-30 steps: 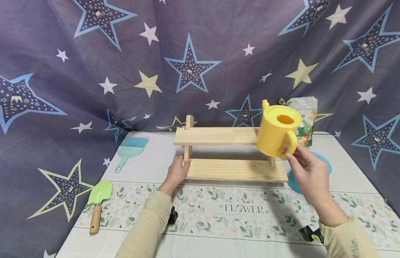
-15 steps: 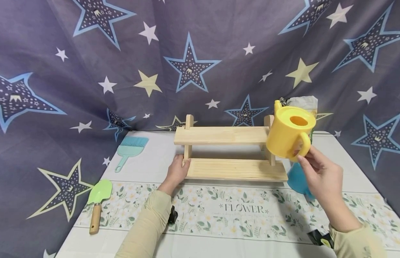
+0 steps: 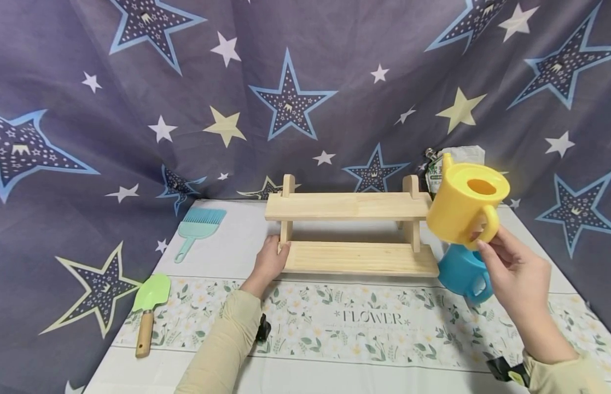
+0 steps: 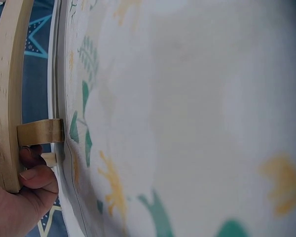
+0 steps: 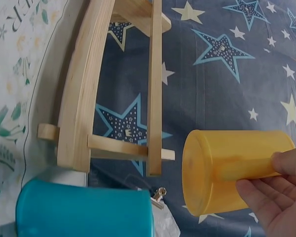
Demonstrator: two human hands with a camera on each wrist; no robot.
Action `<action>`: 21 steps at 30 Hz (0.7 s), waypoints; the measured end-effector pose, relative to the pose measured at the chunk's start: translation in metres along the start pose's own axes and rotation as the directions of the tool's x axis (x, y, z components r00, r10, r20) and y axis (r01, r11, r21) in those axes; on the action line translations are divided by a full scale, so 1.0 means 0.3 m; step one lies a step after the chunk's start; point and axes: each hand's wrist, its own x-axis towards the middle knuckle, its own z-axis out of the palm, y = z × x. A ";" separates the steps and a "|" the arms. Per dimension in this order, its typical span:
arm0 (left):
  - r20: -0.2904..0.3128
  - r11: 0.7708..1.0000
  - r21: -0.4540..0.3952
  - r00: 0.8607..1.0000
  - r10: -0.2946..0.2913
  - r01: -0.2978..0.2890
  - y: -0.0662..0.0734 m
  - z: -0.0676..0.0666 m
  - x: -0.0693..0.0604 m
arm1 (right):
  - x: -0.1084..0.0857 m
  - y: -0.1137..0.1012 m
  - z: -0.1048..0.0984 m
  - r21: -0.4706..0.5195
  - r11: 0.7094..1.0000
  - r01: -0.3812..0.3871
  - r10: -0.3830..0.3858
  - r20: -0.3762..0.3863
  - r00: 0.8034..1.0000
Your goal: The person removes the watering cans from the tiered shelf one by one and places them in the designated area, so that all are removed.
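Observation:
A two-tier wooden shelf [image 3: 354, 258] stands mid-table. My left hand [image 3: 269, 261] grips the left end of its lower board; in the left wrist view the fingers [image 4: 39, 177] curl round the board's end. Off the shelf's right end, my right hand [image 3: 519, 273] pinches the handle of a yellow watering can [image 3: 458, 205] and holds it upright in the air. The right wrist view shows the can [image 5: 237, 168] apart from the shelf [image 5: 81, 98]. Below it a blue watering can [image 3: 463, 273] stands on the table, partly hidden by the yellow one.
At the left lie a teal brush with its dustpan-like head [image 3: 198, 229] and a green trowel [image 3: 151, 295] with a wooden handle. A white and green bag [image 3: 463, 156] with a metal clip stands behind the yellow can. A starry cloth [image 3: 285, 158] hangs at the back.
My right hand has carried the yellow can to the right, away from the shelf's upper board, uncovering its right end and more of the blue can. My left hand has stayed on the shelf.

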 end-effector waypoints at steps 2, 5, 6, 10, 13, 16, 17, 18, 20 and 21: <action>-0.004 1.000 0.003 1.000 0.003 -0.003 -0.001 0.001 0.000 | 0.001 0.008 -0.011 -0.013 1.000 -0.016 0.016 -0.003 1.000; -0.006 1.000 0.002 1.000 0.008 -0.008 0.000 0.003 -0.001 | 0.002 0.021 -0.026 -0.044 0.998 -0.053 0.053 -0.010 0.999; -0.007 1.000 0.001 1.000 0.011 -0.011 0.000 0.002 0.000 | 0.003 0.026 -0.031 -0.054 0.997 -0.061 0.061 -0.016 0.998; -0.005 1.000 -0.005 1.000 0.012 -0.012 0.001 0.003 -0.001 | 0.005 0.045 -0.051 -0.085 0.993 -0.077 0.073 -0.042 0.996; -0.004 1.000 -0.006 1.000 0.011 -0.011 0.001 0.004 -0.001 | 0.007 0.056 -0.064 -0.109 0.992 -0.057 0.050 -0.060 0.997; -0.007 1.000 -0.005 1.000 0.009 -0.009 0.000 0.004 0.001 | 0.008 0.063 -0.077 -0.144 0.988 -0.051 0.041 -0.075 0.996; -0.008 1.000 -0.003 1.000 0.011 -0.011 0.000 0.004 0.001 | 0.009 0.064 -0.081 -0.158 0.986 -0.060 0.048 -0.078 0.996; -0.009 1.000 -0.003 1.000 0.011 -0.011 0.000 0.004 0.000 | 0.009 0.065 -0.086 -0.170 0.983 -0.070 0.057 -0.079 0.995; -0.009 1.000 -0.003 1.000 0.011 -0.011 0.000 0.003 0.000 | 0.010 0.068 -0.094 -0.192 0.977 -0.092 0.077 -0.082 0.994; -0.008 1.000 -0.002 1.000 0.013 -0.013 0.000 0.002 -0.001 | 0.009 0.070 -0.097 -0.202 0.974 -0.104 0.089 -0.081 0.993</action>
